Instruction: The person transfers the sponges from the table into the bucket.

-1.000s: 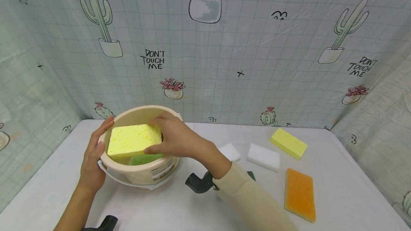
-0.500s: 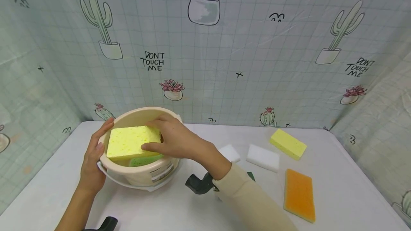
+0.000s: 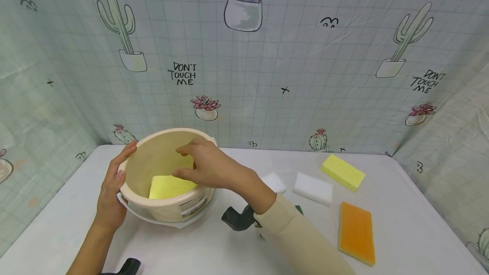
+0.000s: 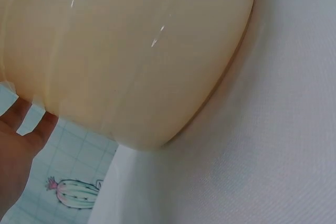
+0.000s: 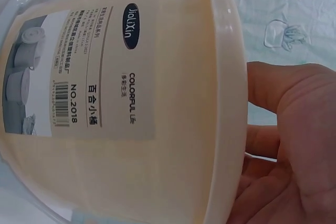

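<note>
A cream plastic bucket point(image 3: 149, 160) stands on the left part of the white table, its white handle point(image 3: 149, 220) hanging down at the front. My left hand point(image 3: 110, 196) grips the bucket's left side at the rim. Inside the bucket lies a yellow sponge point(image 3: 171, 186), partly hidden by the front rim. Over the right side of the opening is my right hand point(image 3: 214, 165), thumb and fingers apart with nothing between them. In the right wrist view its thumb and fingers point(image 5: 262, 140) reach past the bucket rim; a printed label point(image 5: 113, 72) faces that camera.
To the right lie a yellow sponge point(image 3: 343, 172), an orange sponge point(image 3: 356, 233) and two white sponges point(image 3: 313, 187) point(image 3: 273, 181). A partly hidden dark green item point(image 3: 299, 209) lies by the right sleeve. Cactus-print cloth point(image 3: 259, 75) hangs behind the table.
The yellow sponge has left my right hand and dropped into the bucket, covering the green sponge seen there before. My left hand has stayed on the bucket.
</note>
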Tool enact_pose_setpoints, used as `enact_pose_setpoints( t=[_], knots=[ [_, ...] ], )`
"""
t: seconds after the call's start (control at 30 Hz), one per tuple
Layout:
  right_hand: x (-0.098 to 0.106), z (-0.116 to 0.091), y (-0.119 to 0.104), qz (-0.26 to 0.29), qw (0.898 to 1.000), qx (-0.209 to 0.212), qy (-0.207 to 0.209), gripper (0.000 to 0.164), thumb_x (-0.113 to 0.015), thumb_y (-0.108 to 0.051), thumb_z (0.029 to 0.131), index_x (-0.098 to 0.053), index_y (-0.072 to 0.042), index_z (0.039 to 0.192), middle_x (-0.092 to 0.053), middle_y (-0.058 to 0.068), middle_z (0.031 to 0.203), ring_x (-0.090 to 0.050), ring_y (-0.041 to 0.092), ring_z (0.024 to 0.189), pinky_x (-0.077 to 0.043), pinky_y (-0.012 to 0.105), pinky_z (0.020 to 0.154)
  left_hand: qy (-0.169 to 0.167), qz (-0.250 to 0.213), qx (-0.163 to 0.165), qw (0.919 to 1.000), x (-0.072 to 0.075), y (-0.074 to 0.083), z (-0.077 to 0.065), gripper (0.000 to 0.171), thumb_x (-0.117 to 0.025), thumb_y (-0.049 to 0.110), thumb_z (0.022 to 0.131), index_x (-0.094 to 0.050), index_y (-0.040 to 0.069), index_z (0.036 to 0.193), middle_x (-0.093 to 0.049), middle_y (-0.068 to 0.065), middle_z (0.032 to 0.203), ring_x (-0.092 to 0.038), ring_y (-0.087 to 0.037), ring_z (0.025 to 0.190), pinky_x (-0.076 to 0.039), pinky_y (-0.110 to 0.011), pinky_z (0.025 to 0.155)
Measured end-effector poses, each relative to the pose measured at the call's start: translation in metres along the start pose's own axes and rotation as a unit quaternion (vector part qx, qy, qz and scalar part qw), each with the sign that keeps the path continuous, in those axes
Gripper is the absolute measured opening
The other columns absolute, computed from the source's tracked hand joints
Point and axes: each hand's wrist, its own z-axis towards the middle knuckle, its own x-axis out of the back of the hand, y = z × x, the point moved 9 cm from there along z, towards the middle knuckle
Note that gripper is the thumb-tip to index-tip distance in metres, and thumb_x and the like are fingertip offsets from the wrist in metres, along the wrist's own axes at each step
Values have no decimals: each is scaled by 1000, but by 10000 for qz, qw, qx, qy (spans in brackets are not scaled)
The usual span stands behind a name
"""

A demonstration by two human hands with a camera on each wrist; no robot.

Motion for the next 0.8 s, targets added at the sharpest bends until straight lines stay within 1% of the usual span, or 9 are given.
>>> enact_pose_setpoints(
  t=[0.1,0.17,0.37,0.53,0.63,0.8],
  knots=[
    [1,-1,2,-28,10000,-31,-36,51,-66,-32,90,-56,-5,132,-57,5,124,-56,5,83,-42,13,76,66,25,105,9999,1,-1,-1,52,-26,24,99,-33,2,145,-19,-5,157,-11,-19,143,-21,-19,109],
    [2,-3,3,6,10000,-20,-43,51,-66,-32,90,-56,-6,132,-57,5,123,-55,4,74,-43,13,72,81,41,151,9998,1,-2,-1,52,-26,24,99,-33,2,145,-19,-5,157,-11,-19,143,-22,-19,109],
    [7,-9,2,194,9994,262,102,47,-66,-29,91,-57,-6,130,-59,3,119,-54,3,73,-44,13,67,68,44,188,9998,0,-1,-2,52,-27,24,98,-32,2,145,-17,-5,157,-13,-20,143,-23,-18,108],
    [19,-23,1,532,9968,430,410,43,-67,-25,90,-59,-7,129,-60,0,113,-53,3,74,-46,14,65,51,48,164,9998,0,-1,-1,52,-28,25,98,-33,4,146,-18,-4,157,-13,-20,143,-25,-18,107],
    [27,-34,2,791,9936,490,644,43,-68,-21,90,-59,-8,129,-60,1,115,-53,4,76,-48,16,67,3,95,110,9999,-1,0,0,51,-28,25,99,-34,5,146,-18,-4,157,-13,-20,143,-26,-16,106],
    [37,-50,4,962,9881,695,979,41,-68,-17,89,-59,-7,128,-61,2,117,-54,5,78,-50,18,72,-11,111,94,9999,-1,1,0,51,-28,24,99,-33,5,146,-17,-4,157,-13,-20,143,-26,-16,106]
  ],
)
